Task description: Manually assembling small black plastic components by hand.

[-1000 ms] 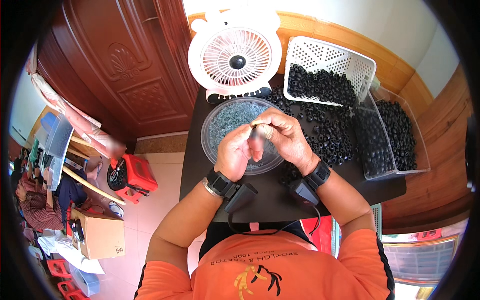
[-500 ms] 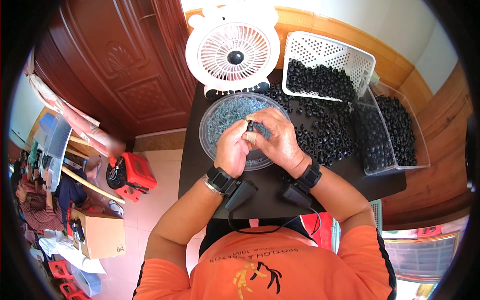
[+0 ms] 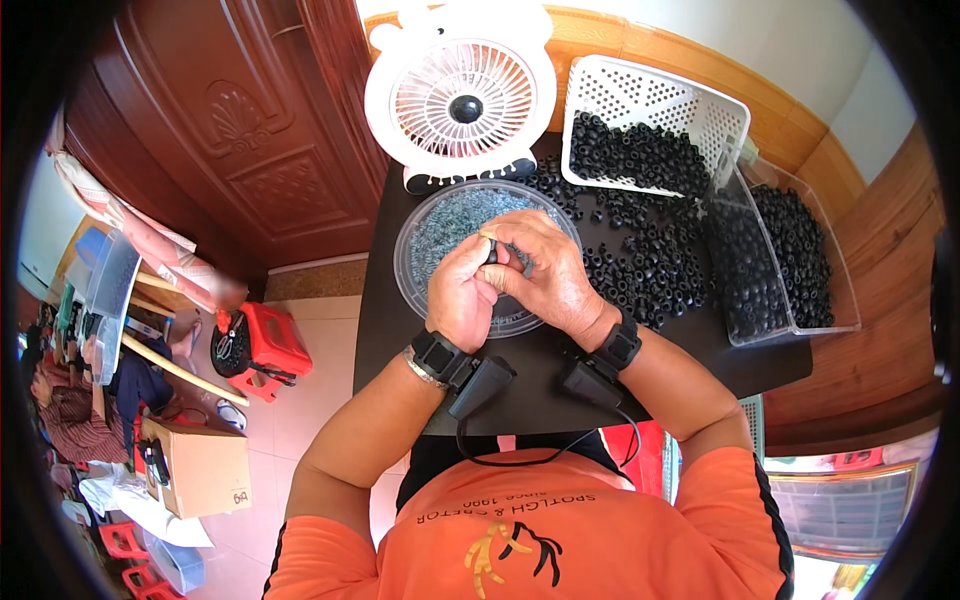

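My left hand (image 3: 460, 300) and my right hand (image 3: 550, 275) meet over a round clear tub (image 3: 402, 270). Between the fingertips of both sits a small black rounded piece (image 3: 492, 253), mostly covered by thumbs and fingers. Both hands are closed on it. Small translucent bluish pieces (image 3: 455, 220) fill the tub beneath. To the right of my hands, many loose black ring-like pieces (image 3: 655, 268) lie spread over the dark table (image 3: 700, 360). Each wrist wears a black strap with a small box and a cable.
A white fan (image 3: 465, 110) stands behind the tub. At the back right, a white perforated basket (image 3: 690, 95) lies tilted, holding black pieces. Beside it, a clear bin (image 3: 845, 300) holds more. Off the table's left side are a red stool (image 3: 275, 345) and a cardboard box (image 3: 210, 470).
My fingers have closed further around the black piece, so less of it shows. Both hands have shifted very slightly to the left, still over the tub.
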A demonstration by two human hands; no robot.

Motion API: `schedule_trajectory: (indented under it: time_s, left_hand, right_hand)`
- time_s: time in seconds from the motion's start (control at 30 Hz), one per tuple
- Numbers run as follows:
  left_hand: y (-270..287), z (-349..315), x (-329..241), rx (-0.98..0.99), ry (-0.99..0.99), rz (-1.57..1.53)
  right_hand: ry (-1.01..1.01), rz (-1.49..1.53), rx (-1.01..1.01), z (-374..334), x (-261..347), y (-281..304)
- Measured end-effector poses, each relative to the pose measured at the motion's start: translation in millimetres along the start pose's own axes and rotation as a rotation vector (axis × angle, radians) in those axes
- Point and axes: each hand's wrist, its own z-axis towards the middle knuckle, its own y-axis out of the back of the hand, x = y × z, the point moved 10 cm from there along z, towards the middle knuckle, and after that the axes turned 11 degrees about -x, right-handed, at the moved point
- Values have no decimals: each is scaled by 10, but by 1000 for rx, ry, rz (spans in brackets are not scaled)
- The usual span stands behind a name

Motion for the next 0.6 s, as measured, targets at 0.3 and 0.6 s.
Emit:
schedule_trajectory:
  time_s: [0.3, 0.6]
  left_hand:
    - [-22, 2, 19, -21, 63, 48]
    - [60, -18, 200, 26, 202, 205]
  right_hand:
    - [-10, -108, 21, 19, 38, 53]
    - [121, -222, 10, 17, 62, 69]
